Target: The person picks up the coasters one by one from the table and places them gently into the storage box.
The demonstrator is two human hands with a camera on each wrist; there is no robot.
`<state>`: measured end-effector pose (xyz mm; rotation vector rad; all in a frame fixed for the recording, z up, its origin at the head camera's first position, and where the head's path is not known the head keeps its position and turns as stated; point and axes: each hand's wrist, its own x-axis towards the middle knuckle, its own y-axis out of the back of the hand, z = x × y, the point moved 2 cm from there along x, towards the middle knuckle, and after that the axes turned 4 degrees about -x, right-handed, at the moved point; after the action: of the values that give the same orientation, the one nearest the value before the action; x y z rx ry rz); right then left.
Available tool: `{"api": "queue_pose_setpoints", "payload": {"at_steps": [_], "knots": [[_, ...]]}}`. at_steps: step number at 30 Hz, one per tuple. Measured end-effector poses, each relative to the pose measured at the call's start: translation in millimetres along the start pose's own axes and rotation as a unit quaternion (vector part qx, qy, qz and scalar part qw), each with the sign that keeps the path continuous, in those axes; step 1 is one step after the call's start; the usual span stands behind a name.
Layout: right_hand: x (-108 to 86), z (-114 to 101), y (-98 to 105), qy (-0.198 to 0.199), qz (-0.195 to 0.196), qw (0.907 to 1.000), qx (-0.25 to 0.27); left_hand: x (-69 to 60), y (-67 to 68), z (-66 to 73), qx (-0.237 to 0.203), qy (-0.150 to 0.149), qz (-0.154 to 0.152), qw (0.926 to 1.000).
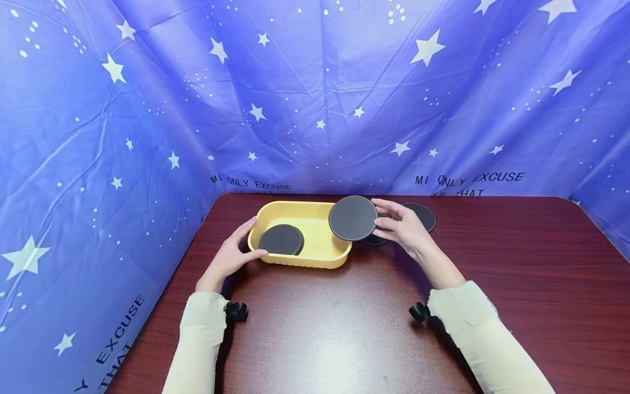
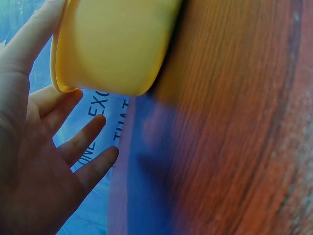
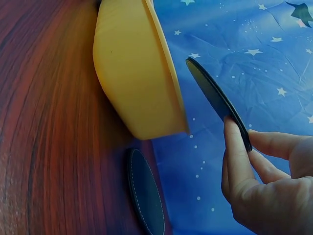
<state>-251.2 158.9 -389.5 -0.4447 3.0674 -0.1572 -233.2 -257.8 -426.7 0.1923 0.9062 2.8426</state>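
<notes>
A yellow oblong container (image 1: 325, 251) stands on the table, with a round black coaster (image 1: 281, 239) lying inside at its left end. My left hand (image 1: 230, 260) holds that end, thumb on the near rim and fingers at the far side; in the left wrist view the other fingers spread free of the yellow wall (image 2: 117, 49). Above the container's right end, my right hand (image 1: 406, 227) pinches another black coaster (image 1: 353, 219) by its edge, tilted and clear of the rim. Behind that hand lie more black coasters (image 1: 424, 215), partly hidden; one with a stitched edge (image 3: 146, 193) shows in the right wrist view.
The dark red wooden table (image 1: 521, 273) reaches to a blue curtain (image 1: 320, 82) with white stars at the back and sides. Black wrist devices (image 1: 237, 311) sit by both sleeve cuffs.
</notes>
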Motion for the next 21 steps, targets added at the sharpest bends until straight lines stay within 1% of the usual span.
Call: {"api": "queue_pose_setpoints", "payload": {"at_steps": [6,21], "knots": [[1.8,1,-6,-0.003,-0.006,0.9999,0.007,0.3,-0.3,-0.9,-0.001,0.003,0.001,1.0],[8.1,5,-26,-0.005,-0.016,0.9999,-0.004,0.4,-0.3,-0.5,-0.005,-0.003,0.001,1.0]]}}
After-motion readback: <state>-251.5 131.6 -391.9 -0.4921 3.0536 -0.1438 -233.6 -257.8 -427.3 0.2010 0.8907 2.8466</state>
